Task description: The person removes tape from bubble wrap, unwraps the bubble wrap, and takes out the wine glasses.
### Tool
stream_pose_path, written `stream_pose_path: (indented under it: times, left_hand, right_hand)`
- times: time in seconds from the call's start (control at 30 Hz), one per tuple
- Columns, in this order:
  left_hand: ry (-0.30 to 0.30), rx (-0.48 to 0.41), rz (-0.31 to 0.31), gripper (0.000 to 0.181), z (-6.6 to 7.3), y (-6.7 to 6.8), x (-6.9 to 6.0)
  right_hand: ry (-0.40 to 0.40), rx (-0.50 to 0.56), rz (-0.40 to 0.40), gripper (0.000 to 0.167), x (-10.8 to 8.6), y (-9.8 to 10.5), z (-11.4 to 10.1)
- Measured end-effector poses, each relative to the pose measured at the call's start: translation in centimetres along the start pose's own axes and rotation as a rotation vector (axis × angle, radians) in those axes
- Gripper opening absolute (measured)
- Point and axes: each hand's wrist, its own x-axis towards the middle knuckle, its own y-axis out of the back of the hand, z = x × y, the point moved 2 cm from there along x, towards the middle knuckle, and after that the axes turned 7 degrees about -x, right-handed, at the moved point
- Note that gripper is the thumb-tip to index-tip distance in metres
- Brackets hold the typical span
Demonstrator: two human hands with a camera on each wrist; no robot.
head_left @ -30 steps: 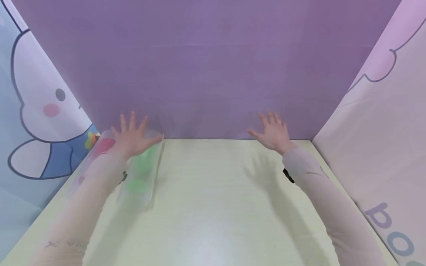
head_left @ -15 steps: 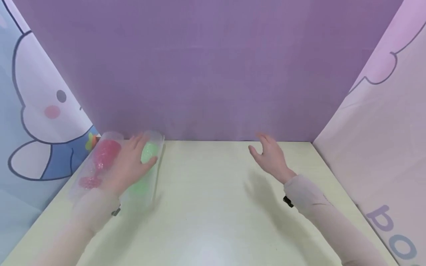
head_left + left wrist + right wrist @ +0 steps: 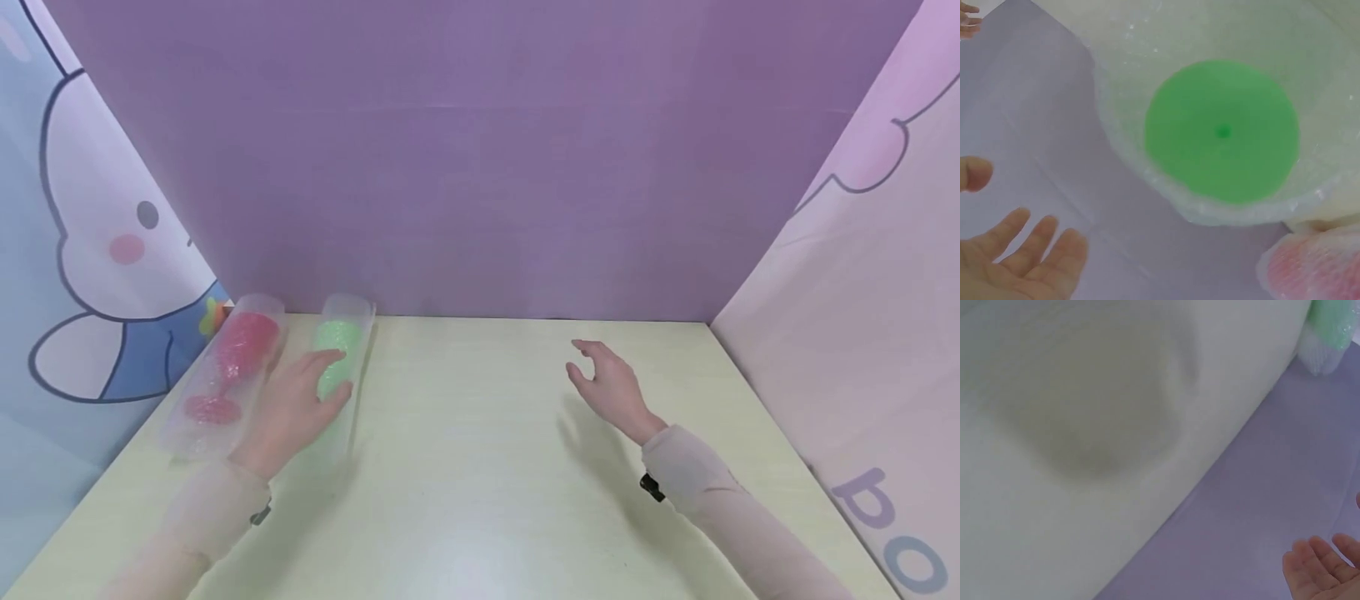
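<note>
2 wrapped pieces at the far left of the table [image 3: 465, 442]: green piece [image 3: 337, 335] and red piece [image 3: 249, 340], each in loose clear bubble wrap [image 3: 349, 305], side by side, seemingly lying lengthwise, pointing away from the person. Left hand [image 3: 291, 410] is over the near part of the green piece, thumb and fingers parted, nothing pinched; contact with the wrap, can't tell. Right hand [image 3: 613, 395] hangs off to the other side, fingers lightly bent, thumb apart, nothing held.

Handling, my guess: light, stiff inside, squashy outside. Wrap looks glossy, so probably a bit slippery, and its loose ends would likely just crumple. Red piece goes wide, thin, wide, like a goblet; the thin stem looks the weak spot, fragile if it's glass, material unclear. Best hold: around the wide far body, moderate squeeze, not by the stem or the baggy wrap ends.

Views: left wrist gives the green piece end-on, a flat round disc [image 3: 1222, 131] with a small darker dot mid-face; from the head that end is mostly behind the hand. Head view alone shows the red piece's full outline. Right wrist catches only 1 end of the green piece, plus bare fingertips before the purple backdrop [image 3: 487, 183].
</note>
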Motion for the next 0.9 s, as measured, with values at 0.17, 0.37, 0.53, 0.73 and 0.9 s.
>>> stream_pose_path:
  times: [0.17,0.37,0.53,0.73,0.9]
  left_hand:
    - [0.084,-0.043,-0.114,0.046,-1.3,-0.4,0.4]
    - [0.243,-0.069,-0.248,0.061,-3.5,0.0,1.8]
    - [0.305,-0.093,-0.307,0.078,-6.0,-0.6,2.7]
    - [0.341,-0.12,-0.363,0.093,-8.0,-1.6,3.1]
    - [0.364,-0.16,-0.377,0.093,-8.4,-1.6,2.8]
  right_hand:
    - [-0.015,0.011,-0.044,0.044,-0.4,-1.1,0.5]
    - [0.0,0.016,-0.061,0.043,-0.5,-2.0,0.5]
    - [-0.02,0.042,-0.127,0.045,-0.5,-2.3,0.6]
    - [-0.044,0.073,-0.177,0.047,-0.5,-2.7,0.7]
    - [-0.051,0.068,-0.195,0.047,-0.5,-3.1,0.7]
